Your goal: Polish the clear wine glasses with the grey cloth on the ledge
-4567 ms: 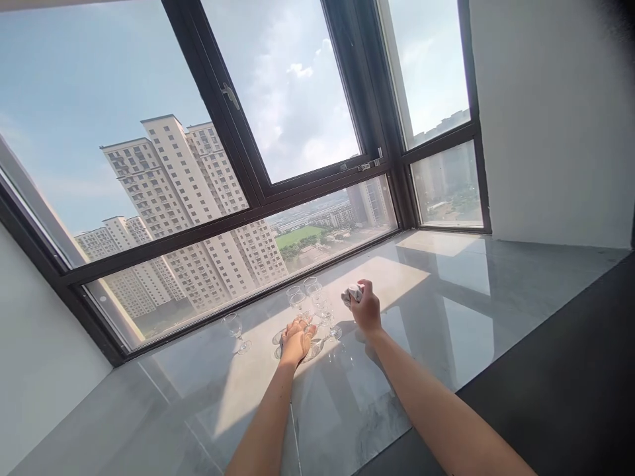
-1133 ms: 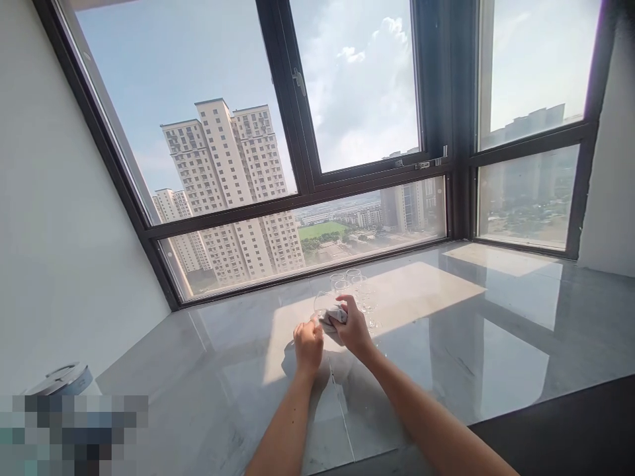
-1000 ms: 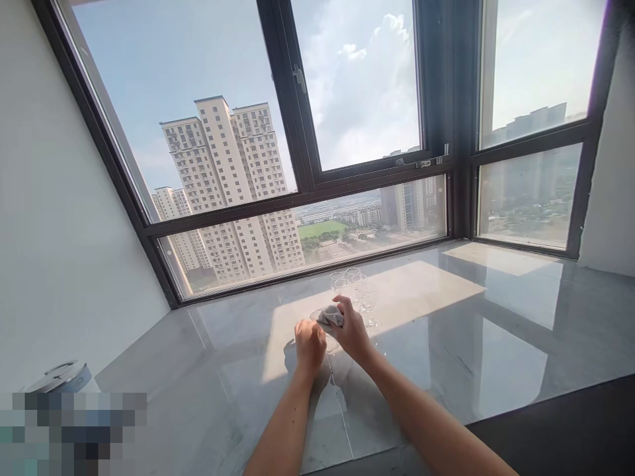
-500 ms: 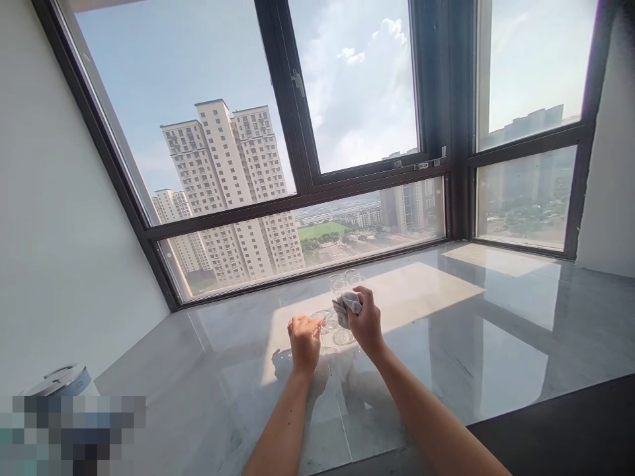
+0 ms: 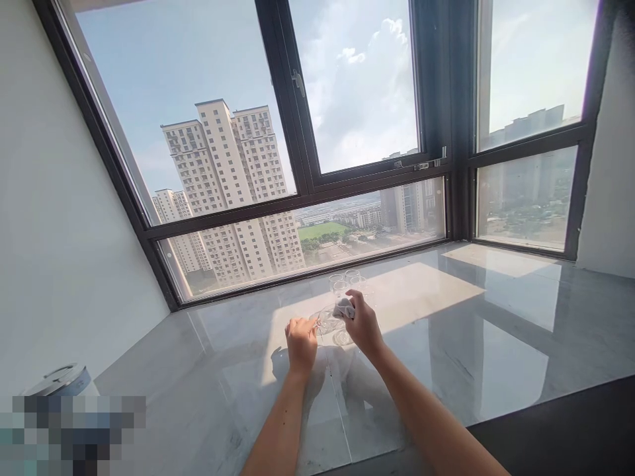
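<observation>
My left hand is closed on a clear stemmed glass, which lies tilted sideways above the glossy sill. Its fingers pinch the left end of the glass. In my right hand is a bunched grey-white cloth, held against the right end of the glass; the contact itself is partly hidden. Just behind my hands, several clear drinking glasses stand upright close together. The round foot of a glass shows on the sill below the cloth.
The grey marble-look sill mirrors the window and carries bright sun patches. A dark window frame borders its far side. At the lower left stands a container with a metallic lid, partly covered by a blurred patch.
The cloth in my right hand has shifted slightly left and turned, sitting more compactly at the glass. My left hand and the glass have moved a little left.
</observation>
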Action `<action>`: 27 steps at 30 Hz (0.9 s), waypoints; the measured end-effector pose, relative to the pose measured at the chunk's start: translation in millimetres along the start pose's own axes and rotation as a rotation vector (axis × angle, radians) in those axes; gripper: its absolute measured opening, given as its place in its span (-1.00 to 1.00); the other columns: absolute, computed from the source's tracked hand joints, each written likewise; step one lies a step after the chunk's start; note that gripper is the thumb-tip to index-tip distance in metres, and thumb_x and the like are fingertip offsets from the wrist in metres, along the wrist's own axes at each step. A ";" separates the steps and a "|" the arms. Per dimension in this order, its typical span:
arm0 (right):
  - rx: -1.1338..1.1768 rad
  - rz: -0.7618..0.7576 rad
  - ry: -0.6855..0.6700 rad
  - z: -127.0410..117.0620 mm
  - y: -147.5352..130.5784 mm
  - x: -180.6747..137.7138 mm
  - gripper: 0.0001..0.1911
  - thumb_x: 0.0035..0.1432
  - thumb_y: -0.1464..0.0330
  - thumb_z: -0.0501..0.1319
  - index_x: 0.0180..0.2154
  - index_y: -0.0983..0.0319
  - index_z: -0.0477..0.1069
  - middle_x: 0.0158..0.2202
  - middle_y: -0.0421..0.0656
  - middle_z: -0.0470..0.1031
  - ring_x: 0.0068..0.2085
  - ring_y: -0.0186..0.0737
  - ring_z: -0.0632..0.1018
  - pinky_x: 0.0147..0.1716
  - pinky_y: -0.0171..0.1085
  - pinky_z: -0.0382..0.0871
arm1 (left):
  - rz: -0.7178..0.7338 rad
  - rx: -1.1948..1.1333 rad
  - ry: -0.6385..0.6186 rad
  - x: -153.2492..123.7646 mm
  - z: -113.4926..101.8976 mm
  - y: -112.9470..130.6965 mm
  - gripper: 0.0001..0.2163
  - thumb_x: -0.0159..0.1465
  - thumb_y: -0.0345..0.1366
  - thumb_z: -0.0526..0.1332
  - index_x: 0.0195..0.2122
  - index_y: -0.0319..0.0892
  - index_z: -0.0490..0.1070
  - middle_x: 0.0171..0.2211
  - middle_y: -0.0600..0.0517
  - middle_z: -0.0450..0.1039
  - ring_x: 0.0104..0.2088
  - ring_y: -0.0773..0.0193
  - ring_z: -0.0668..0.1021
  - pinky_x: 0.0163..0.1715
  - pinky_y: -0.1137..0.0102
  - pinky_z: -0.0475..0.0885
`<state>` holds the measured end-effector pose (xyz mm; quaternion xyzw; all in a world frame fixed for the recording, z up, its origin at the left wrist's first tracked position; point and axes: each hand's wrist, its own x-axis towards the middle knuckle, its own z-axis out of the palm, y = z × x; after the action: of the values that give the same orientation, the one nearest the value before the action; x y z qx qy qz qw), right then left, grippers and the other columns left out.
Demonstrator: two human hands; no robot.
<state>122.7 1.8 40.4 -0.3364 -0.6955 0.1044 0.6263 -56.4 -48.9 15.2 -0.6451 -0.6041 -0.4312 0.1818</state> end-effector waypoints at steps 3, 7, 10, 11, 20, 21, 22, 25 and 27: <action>0.128 0.183 -0.137 -0.2 1.7 2.5 -0.58 -0.06 0.51 0.12 -0.10 0.15 0.23 -0.50 -0.31 0.39 -0.52 -0.31 0.36 -0.49 -0.36 0.22 | 0.075 0.016 -0.059 2.9 -5.6 0.1 -0.74 0.25 -0.49 0.13 -0.25 -0.08 0.60 -0.47 -0.03 0.44 -0.30 0.11 0.37 -0.20 0.26 0.26; 0.290 0.404 -0.354 -3.1 4.0 4.9 -0.58 -0.20 0.49 0.18 -0.20 0.15 0.25 -0.59 -0.38 0.31 -0.56 -0.33 0.33 -0.57 -0.38 0.15 | 0.147 0.000 -0.192 9.0 -19.2 -6.9 -0.69 0.23 -0.54 0.10 -0.26 -0.08 0.60 -0.47 -0.03 0.42 -0.28 0.11 0.35 -0.27 0.31 0.28; 0.448 0.493 -0.438 -6.1 0.0 5.3 -0.57 -0.24 0.46 0.25 -0.22 0.16 0.27 -0.59 -0.39 0.29 -0.55 -0.33 0.35 -0.57 -0.37 0.18 | 0.151 -0.062 -0.249 11.7 -26.3 -13.5 -0.68 0.23 -0.54 0.08 -0.26 -0.07 0.60 -0.45 -0.03 0.43 -0.26 0.13 0.36 -0.27 0.33 0.30; 0.507 0.516 -0.440 -7.4 -2.4 5.8 -0.57 -0.25 0.45 0.28 -0.23 0.17 0.28 -0.57 -0.38 0.31 -0.53 -0.33 0.36 -0.56 -0.37 0.21 | 0.137 -0.086 -0.252 11.9 -26.7 -14.8 -0.69 0.24 -0.52 0.09 -0.26 -0.07 0.60 -0.45 -0.03 0.44 -0.26 0.13 0.37 -0.27 0.33 0.30; 0.624 0.527 -0.185 -11.8 -12.7 10.3 -0.55 -0.15 0.29 0.37 -0.20 0.17 0.26 -0.49 -0.29 0.38 -0.46 -0.27 0.42 -0.46 -0.31 0.29 | -0.018 -0.316 -0.397 8.6 -17.6 -7.4 -0.80 0.28 -0.30 0.16 -0.42 -0.12 0.57 -0.47 0.04 0.50 -0.35 0.24 0.45 -0.26 0.39 0.32; 0.523 0.454 -0.161 -11.2 -11.8 9.7 -0.59 -0.12 0.31 0.33 -0.20 0.16 0.26 -0.51 -0.30 0.38 -0.47 -0.28 0.40 -0.46 -0.31 0.27 | 0.015 -0.265 -0.384 8.8 -20.0 -6.0 -0.77 0.28 -0.31 0.14 -0.46 -0.13 0.55 -0.51 0.04 0.46 -0.37 0.24 0.43 -0.30 0.40 0.30; 0.422 0.374 -0.158 -10.6 -10.5 8.9 -0.63 -0.09 0.34 0.29 -0.20 0.15 0.26 -0.52 -0.31 0.37 -0.49 -0.29 0.37 -0.46 -0.32 0.24 | 0.048 -0.192 -0.355 9.2 -23.0 -4.7 -0.75 0.29 -0.34 0.13 -0.49 -0.13 0.53 -0.55 0.04 0.42 -0.38 0.23 0.41 -0.32 0.39 0.28; 0.218 0.218 -0.265 -10.8 -5.9 7.5 -0.65 -0.11 0.45 0.21 -0.20 0.14 0.27 -0.55 -0.33 0.37 -0.51 -0.31 0.33 -0.47 -0.33 0.17 | 0.116 0.043 -0.229 10.0 -31.9 -2.6 -0.75 0.25 -0.43 0.09 -0.43 -0.11 0.55 -0.56 0.00 0.36 -0.33 0.15 0.37 -0.34 0.35 0.23; 0.195 0.237 -0.359 -12.6 -3.7 7.7 -0.62 -0.17 0.48 0.20 -0.21 0.14 0.29 -0.58 -0.36 0.32 -0.51 -0.31 0.31 -0.49 -0.34 0.14 | 0.139 0.110 -0.187 9.9 -34.2 -2.9 -0.73 0.24 -0.45 0.09 -0.31 -0.07 0.59 -0.52 -0.03 0.40 -0.28 0.10 0.37 -0.30 0.31 0.23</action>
<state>133.4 0.2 51.2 -0.3298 -0.7379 0.3020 0.5055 -71.6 -68.0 41.3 -0.7120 -0.5948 -0.3217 0.1892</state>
